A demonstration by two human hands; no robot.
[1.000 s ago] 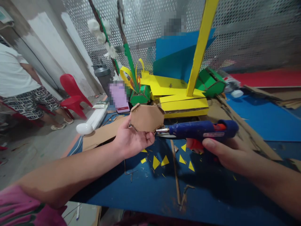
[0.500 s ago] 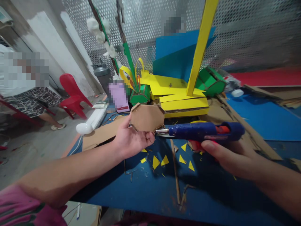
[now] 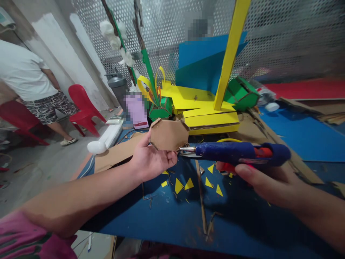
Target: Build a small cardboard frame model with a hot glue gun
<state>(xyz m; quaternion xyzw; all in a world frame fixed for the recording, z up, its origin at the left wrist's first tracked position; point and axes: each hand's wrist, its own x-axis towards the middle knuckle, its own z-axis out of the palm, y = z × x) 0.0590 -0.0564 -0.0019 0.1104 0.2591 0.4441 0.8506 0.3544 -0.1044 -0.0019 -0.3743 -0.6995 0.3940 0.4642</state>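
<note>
My left hand (image 3: 153, 160) holds an eight-sided brown cardboard piece (image 3: 169, 135) above the table, thumb at its left edge and fingers curled beneath. My right hand (image 3: 258, 176) grips a blue glue gun (image 3: 226, 153) with a red trigger. The gun's metal nozzle (image 3: 188, 149) points left and sits at the lower right corner of the cardboard piece; I cannot tell whether it touches. Below both hands, several yellow paper scraps (image 3: 179, 186) and a thin cardboard strip (image 3: 201, 198) lie on the blue table (image 3: 161, 219).
Behind my hands stand a yellow cardboard build (image 3: 211, 120) with a tall post, green boxes (image 3: 242, 93) and a phone (image 3: 136, 109). A white lamp-like object (image 3: 97, 147) lies at the left edge. A person (image 3: 27, 75) stands by a red chair (image 3: 84, 111).
The glue gun and my right hand have shifted slightly right. My left hand and the cardboard piece stay put. The person at the far left has moved and stands more upright.
</note>
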